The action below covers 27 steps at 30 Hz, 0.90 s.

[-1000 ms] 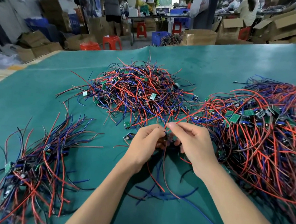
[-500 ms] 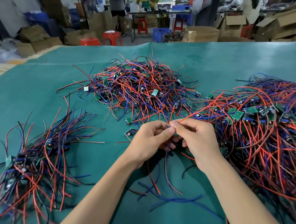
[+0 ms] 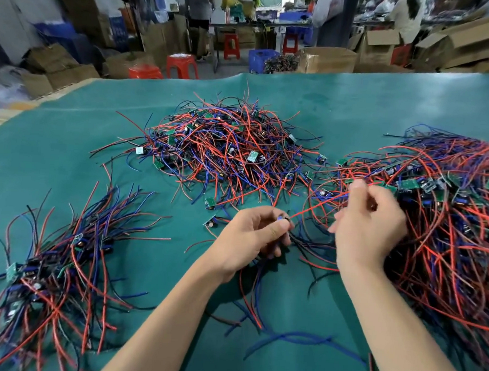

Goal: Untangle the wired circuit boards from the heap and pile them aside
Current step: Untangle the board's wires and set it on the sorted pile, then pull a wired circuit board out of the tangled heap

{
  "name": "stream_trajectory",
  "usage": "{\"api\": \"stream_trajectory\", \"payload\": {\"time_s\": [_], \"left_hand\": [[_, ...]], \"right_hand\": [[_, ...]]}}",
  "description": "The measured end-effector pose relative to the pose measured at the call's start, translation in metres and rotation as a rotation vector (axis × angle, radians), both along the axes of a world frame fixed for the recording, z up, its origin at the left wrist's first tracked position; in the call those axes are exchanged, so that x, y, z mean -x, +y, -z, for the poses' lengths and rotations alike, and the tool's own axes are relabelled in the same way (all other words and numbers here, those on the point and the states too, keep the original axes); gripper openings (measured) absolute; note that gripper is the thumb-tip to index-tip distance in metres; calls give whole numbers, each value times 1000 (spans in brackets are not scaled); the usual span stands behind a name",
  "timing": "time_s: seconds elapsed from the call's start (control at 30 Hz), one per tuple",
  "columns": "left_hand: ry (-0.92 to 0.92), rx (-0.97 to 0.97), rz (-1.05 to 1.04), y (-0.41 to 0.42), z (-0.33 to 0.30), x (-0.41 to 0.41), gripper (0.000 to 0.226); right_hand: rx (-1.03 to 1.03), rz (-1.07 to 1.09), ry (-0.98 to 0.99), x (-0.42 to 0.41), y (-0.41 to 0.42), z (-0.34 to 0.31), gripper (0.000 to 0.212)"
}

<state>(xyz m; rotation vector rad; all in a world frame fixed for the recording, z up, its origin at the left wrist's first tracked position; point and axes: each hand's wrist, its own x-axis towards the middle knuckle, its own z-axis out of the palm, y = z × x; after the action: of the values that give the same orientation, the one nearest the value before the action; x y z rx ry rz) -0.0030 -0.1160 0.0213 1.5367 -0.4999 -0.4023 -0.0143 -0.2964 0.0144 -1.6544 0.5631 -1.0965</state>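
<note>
The left hand (image 3: 251, 238) pinched a small wired circuit board (image 3: 283, 219) between thumb and forefinger, its other fingers curled beneath, and the board's black, blue and red leads trailed down from that hand onto the green surface (image 3: 387, 108). A red wire (image 3: 317, 203) ran taut from the pinched board up to the right hand (image 3: 367, 226), which gripped its far end between thumb and raised forefinger while the remaining fingers stayed loosely bent.

Taking the left hand as the landmark: beyond it, further from the person, lay the central heap (image 3: 228, 149) of tangled red, blue and black wires with green boards scattered through it. To its right, past the right hand and touching that wrist, spread the larger heap (image 3: 451, 228), also studded with green boards. Well apart to its left sat the sorted pile (image 3: 57, 273), its wires fanned out roughly parallel with the boards gathered at the near end. Just beside the left hand, on its far side, two loose boards (image 3: 210, 223) rested on the bare surface. Below it, a blue wire (image 3: 299, 338) curled across the surface between the forearms.
</note>
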Motion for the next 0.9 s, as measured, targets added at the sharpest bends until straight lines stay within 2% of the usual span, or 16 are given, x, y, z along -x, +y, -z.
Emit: {"api": "stream_trajectory", "payload": {"time_s": [0.1, 0.17, 0.23, 0.3, 0.37, 0.47, 0.53, 0.63, 0.67, 0.77, 0.9], "left_hand": [[39, 100, -144, -1, 1, -3, 16], [95, 184, -223, 0, 2, -6, 20], [123, 226, -226, 2, 2, -8, 28], [65, 176, -186, 1, 4, -8, 34], [-22, 102, -148, 1, 5, -7, 32], [-19, 77, -158, 1, 6, -7, 33], [6, 67, -176, 0, 7, -8, 28], [13, 43, -122, 1, 5, -6, 8], [22, 41, -95, 2, 4, -5, 12], [46, 10, -39, 4, 0, -1, 14], [37, -54, -27, 2, -3, 2, 13]], "right_hand": [[-98, 75, -118, 3, -1, -9, 32], [-92, 3, -84, 6, 4, -9, 33], [40, -183, 94, 8, 14, -3, 42], [270, -388, 228, 12, 29, 2, 47], [410, -478, 194, 13, 40, 5, 32], [420, -513, 118, 11, 42, 6, 22], [514, -495, 108, 12, 40, 6, 28], [711, -382, 88, 15, 42, 4, 29], [743, -346, 72, 15, 42, 3, 28], [755, -222, 23, 16, 32, -5, 24], [669, 9, -41, 19, 4, -19, 28]]}}
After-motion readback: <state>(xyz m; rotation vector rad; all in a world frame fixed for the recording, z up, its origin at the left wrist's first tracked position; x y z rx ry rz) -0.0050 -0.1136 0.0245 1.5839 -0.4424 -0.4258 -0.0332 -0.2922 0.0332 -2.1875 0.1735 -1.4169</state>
